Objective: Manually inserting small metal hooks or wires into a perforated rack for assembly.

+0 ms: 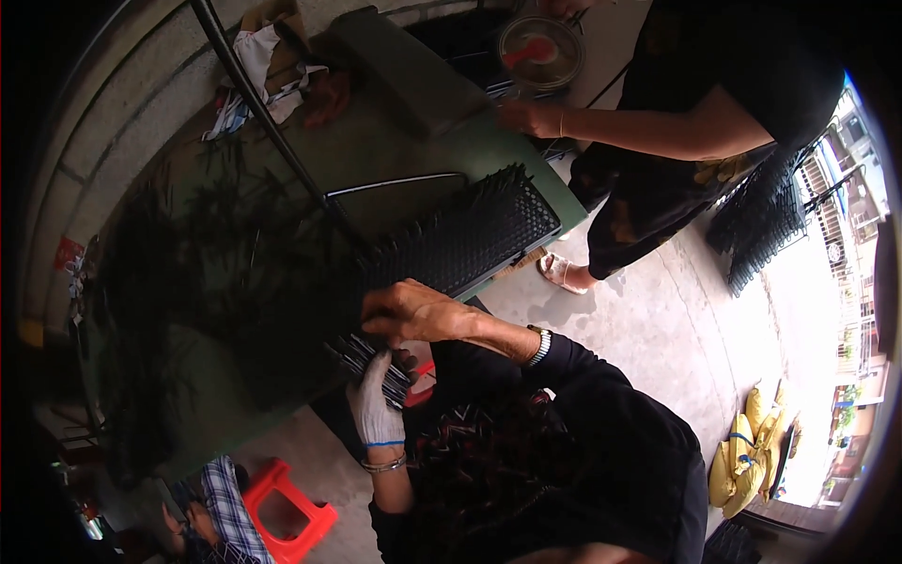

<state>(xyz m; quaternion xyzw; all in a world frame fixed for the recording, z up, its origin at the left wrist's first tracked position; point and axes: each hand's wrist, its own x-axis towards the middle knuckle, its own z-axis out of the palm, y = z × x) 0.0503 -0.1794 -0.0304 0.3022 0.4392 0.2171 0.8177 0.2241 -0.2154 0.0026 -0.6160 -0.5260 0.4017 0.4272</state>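
My left hand (pixel 379 404), in a white knitted glove with a blue cuff edge, is closed round a bundle of thin dark rods (pixel 355 355). The rods stick out past both sides of the fist. Just above it, my bare right hand (pixel 413 312) has its fingers bent and drawn together; whatever is between them is too dark to make out. A watch is on that wrist. Beside my right hand lies a long black perforated tray (pixel 470 240), with rows of dark thin pieces standing along its far side.
The green table (pixel 432 155) holds scattered dark thin pieces and a metal frame bar (pixel 272 127). A co-worker (pixel 676 141) stands across at the right, a hand near a round pan (pixel 540 54). Red stool (pixel 287 512) and another person's plaid sleeve (pixel 230 508) are lower left; yellow sacks (pixel 747 456) lie right.
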